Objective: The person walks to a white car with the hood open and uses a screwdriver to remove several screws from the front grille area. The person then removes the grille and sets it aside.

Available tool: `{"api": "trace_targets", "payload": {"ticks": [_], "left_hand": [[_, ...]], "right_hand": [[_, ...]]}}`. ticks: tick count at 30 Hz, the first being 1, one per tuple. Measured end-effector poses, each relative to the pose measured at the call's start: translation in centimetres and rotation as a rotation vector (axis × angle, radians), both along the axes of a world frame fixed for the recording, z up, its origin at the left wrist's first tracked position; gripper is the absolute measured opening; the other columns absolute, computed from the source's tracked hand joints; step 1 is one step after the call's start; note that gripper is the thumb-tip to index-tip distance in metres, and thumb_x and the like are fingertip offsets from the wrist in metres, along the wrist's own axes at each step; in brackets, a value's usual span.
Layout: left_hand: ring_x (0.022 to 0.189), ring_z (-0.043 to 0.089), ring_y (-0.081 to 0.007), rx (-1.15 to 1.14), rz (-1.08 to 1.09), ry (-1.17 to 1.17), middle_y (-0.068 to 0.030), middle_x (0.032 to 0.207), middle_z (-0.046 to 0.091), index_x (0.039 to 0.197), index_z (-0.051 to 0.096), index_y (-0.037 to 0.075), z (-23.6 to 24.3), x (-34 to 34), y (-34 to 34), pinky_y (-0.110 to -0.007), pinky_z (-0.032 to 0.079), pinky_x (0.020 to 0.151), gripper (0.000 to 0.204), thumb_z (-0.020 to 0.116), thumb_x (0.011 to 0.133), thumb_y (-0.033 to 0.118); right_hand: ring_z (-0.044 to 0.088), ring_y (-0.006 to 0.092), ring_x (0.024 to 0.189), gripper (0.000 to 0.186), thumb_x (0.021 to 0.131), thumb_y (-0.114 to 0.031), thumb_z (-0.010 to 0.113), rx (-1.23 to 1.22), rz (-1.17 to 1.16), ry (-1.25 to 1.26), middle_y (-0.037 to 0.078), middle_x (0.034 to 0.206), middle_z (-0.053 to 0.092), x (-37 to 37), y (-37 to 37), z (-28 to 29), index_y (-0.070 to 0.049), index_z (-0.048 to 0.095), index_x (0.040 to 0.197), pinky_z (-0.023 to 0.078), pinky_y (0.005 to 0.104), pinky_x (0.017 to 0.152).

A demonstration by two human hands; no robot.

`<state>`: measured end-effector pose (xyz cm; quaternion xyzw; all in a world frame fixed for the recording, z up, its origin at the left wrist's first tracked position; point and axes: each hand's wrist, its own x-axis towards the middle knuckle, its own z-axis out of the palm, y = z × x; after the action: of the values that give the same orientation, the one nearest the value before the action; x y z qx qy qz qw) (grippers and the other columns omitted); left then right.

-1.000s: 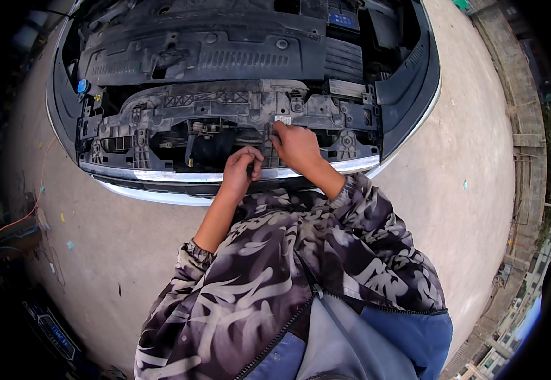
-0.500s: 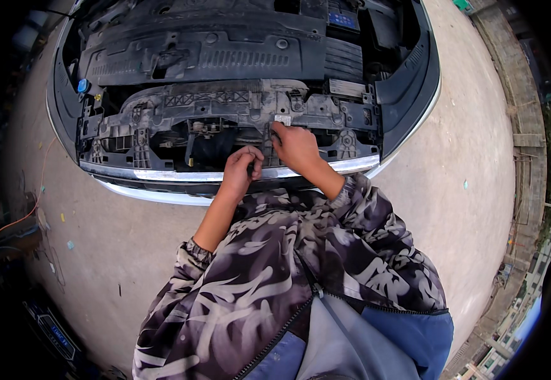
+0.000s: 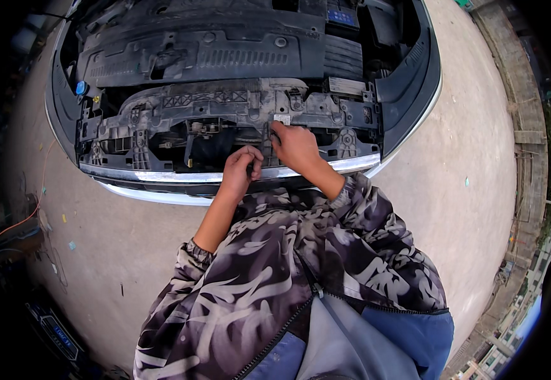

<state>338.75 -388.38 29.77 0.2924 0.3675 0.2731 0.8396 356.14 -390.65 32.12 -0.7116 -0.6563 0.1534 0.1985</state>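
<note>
My left hand (image 3: 240, 168) is curled above the bright front trim strip (image 3: 168, 175) of a car. Something small and dark shows between its fingers, too small to name. To its right my right hand (image 3: 297, 148) bends over the black plastic front panel (image 3: 225, 111), its fingers closed at a vertical brace. Whatever those fingers grip, if anything, is hidden under the hand. A small pale label (image 3: 282, 118) lies just beyond the right fingertips. The metal hood latch (image 3: 204, 128) sits in an opening of the panel, to the left of both hands.
Behind the panel lies a dark engine cover (image 3: 244, 58), with a battery (image 3: 342, 19) at the far right. A blue cap (image 3: 82, 87) stands at the left. Concrete floor (image 3: 471, 209) surrounds the car, and an orange cable (image 3: 33, 212) runs along it at left.
</note>
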Motion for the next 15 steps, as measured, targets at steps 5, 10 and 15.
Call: {"api": "trace_targets", "payload": {"ticks": [5, 10, 15], "left_hand": [[0.053, 0.039, -0.0121, -0.011, 0.005, 0.006, -0.0040, 0.060, 0.044, 0.083, 0.054, 0.001, 0.0, -0.1, 0.0, -0.025, 0.033, 0.050, 0.015, 0.042, 0.087, 0.009], [0.053, 0.038, -0.0121, 0.001, 0.006, -0.003, -0.0042, 0.061, 0.044, 0.084, 0.054, 0.000, -0.1, -0.1, 0.0, -0.025, 0.033, 0.050, 0.015, 0.042, 0.086, 0.009], [0.053, 0.038, -0.0120, -0.002, 0.008, -0.004, -0.0041, 0.060, 0.044, 0.083, 0.054, 0.000, 0.1, 0.0, 0.0, -0.025, 0.032, 0.050, 0.015, 0.042, 0.086, 0.008]], "right_hand": [[0.062, 0.0383, 0.068, 0.024, 0.080, -0.022, 0.064, -0.075, -0.046, 0.009, 0.016, 0.072, 0.064, -0.2, 0.3, 1.2, -0.007, 0.055, 0.097, 0.048, 0.0485, 0.058], [0.063, 0.0371, 0.069, 0.022, 0.080, -0.021, 0.063, -0.027, -0.006, 0.002, 0.015, 0.072, 0.064, -0.1, 0.3, 0.3, -0.007, 0.054, 0.095, 0.049, 0.0477, 0.059], [0.062, 0.0386, 0.070, 0.024, 0.079, -0.021, 0.064, -0.059, -0.028, 0.036, 0.016, 0.074, 0.064, 0.0, 0.4, 1.0, -0.007, 0.055, 0.096, 0.048, 0.0481, 0.059]]}}
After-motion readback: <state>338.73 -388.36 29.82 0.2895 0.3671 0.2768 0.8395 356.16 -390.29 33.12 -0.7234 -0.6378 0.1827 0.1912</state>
